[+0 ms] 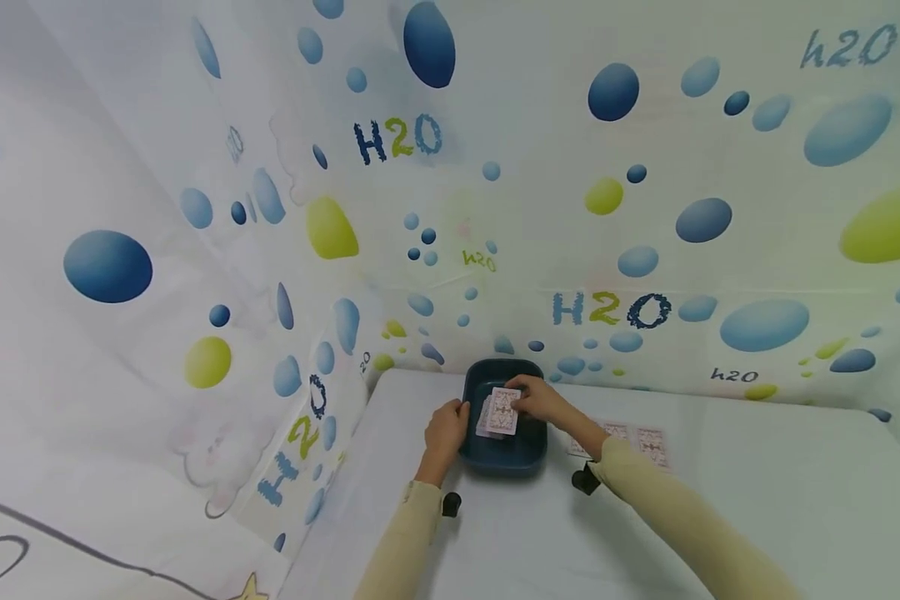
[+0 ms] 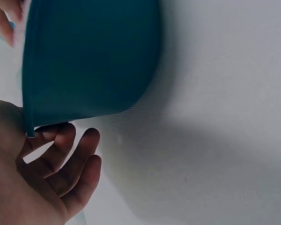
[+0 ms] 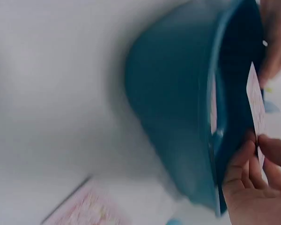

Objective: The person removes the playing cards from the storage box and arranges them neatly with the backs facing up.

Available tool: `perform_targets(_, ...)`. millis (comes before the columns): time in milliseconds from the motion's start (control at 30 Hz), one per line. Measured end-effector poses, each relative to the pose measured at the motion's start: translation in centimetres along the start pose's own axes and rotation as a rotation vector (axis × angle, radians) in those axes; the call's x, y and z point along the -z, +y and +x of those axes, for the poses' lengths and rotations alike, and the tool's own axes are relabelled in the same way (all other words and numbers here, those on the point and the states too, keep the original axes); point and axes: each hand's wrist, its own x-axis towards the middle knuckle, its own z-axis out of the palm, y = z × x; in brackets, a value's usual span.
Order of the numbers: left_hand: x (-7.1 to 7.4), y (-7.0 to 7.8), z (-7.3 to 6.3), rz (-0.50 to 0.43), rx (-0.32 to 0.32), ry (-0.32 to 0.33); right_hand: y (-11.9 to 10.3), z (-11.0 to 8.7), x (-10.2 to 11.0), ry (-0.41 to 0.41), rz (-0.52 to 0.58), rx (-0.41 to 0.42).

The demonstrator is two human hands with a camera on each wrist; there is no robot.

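A dark teal plastic basin stands on the white table near the wall. My left hand grips its left rim; in the left wrist view the fingers curl under the outer wall with the rim near the thumb side. Over the basin my right hand pinches a playing card between thumb and fingers, its red-patterned back facing up. The right wrist view shows that card edge-on at the opening. Beneath it, another card lies inside the basin, partly covered.
To the right of the basin several playing cards lie on the white table, some behind the right forearm. A white wall covering with blue and green drops rises behind the table and along its left side. Black wrist cameras sit under the sleeves.
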Motion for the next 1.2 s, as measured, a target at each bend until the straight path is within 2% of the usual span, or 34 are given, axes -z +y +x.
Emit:
perform_targets(133,-0.4,-0.9,0.3,0.002,0.022,-0.003,0.5,-1.7,2.3,-0.059,0.054,-0.023)
perform_targets(300,-0.4,-1.5,0.2,0.001,0.030,0.000,2.5,-3.4,4.9,-0.063,0.052,-0.040)
perform_targets(700,-0.8,-0.8,0.4,0.010,0.036,-0.022,8.0,-8.4,10.8,-0.022,-0.028,-0.018)
perform_targets(967,-0.7,-0.2,0.5,0.001,0.023,-0.034,11.9,-11.3,14.2,0.027,-0.096,-0.115)
perform_targets(1200,-0.6,-0.2,0.4,0.013,0.039,-0.050,14.3,-13.1,15.5,0.043,-0.116,-0.179)
